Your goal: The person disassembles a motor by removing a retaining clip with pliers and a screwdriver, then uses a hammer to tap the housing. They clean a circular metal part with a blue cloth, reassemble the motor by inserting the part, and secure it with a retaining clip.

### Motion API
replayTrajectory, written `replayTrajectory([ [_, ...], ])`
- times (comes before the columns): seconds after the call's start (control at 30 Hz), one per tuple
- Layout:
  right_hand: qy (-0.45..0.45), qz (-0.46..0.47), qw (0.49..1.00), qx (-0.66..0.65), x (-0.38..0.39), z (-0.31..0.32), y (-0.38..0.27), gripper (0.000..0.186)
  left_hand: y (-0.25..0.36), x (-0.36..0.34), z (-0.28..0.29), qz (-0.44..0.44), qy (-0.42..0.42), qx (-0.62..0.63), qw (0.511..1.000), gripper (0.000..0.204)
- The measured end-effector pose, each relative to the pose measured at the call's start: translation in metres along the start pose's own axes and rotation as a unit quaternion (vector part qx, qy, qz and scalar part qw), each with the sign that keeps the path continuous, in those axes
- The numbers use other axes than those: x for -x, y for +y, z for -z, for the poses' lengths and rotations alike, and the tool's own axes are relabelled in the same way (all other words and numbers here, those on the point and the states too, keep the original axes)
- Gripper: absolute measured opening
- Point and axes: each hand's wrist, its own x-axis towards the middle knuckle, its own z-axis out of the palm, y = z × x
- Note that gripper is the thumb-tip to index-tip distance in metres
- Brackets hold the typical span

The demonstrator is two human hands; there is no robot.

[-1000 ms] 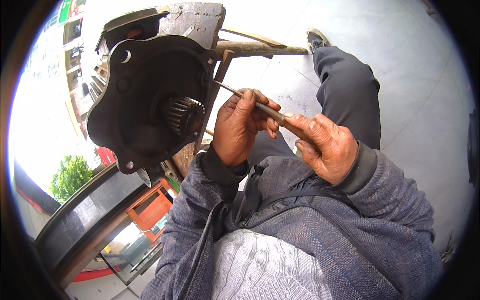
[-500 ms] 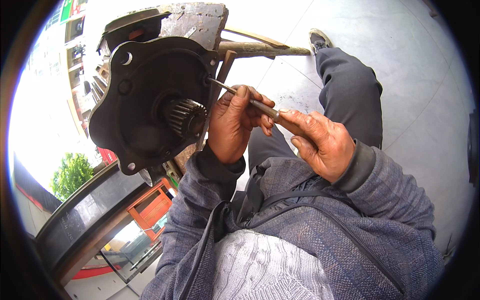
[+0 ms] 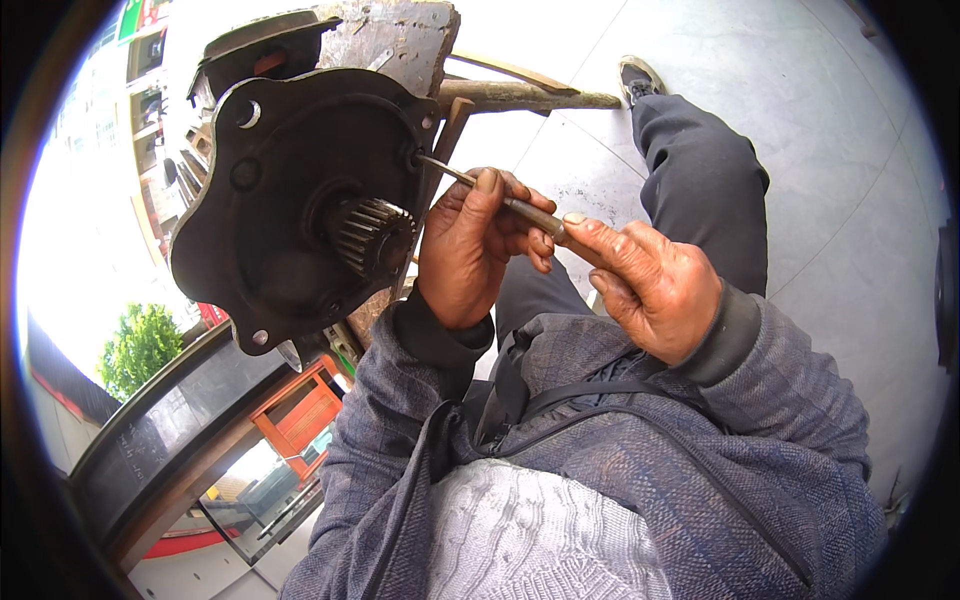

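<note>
- The slim tool has its tip at a small hole near the dark housing's edge; a second ago it pointed just outside (depth is hard to judge), so the work now centres there.
- The left hand pinches the shaft between thumb and fingers.
- The right hand's fingers curl around the handle, forefinger along it.

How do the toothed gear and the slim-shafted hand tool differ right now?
The toothed gear is short and thick; the slim-shafted hand tool is long and thin. The toothed gear juts from the face of the dark flanged housing; the hand tool's tip is at its edge. No hand is on the gear, while the left hand and right hand hold the tool. Both look metallic.
</note>
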Motion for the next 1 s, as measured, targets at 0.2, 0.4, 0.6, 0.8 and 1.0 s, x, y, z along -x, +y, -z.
replayTrajectory([
  [0.2, -0.034, -0.247, 0.877, -0.411, -0.022, 0.026, -0.011, 0.048, 0.002, -0.003, -0.002, 0.004, -0.017, 0.085, 0.996, 0.041],
  [0.4, -0.051, -0.149, 0.98, -0.119, -0.021, 0.039, -0.015, 0.049, -0.004, -0.008, -0.013, -0.026, 0.009, 0.114, 0.993, 0.043],
  [0.6, 0.016, -0.082, 0.982, -0.167, -0.031, 0.025, -0.02, 0.046, -0.004, -0.005, -0.01, -0.027, 0.001, 0.145, 0.989, 0.041],
  [0.8, 0.03, -0.107, 0.991, -0.08, -0.025, 0.033, -0.026, 0.045, -0.003, -0.007, -0.015, -0.033, 0.031, 0.127, 0.991, 0.041],
  [1.0, 0.034, -0.038, 0.997, -0.055, -0.032, 0.022, -0.023, 0.041, -0.005, -0.007, -0.014, -0.04, 0.019, 0.152, 0.987, 0.041],
])
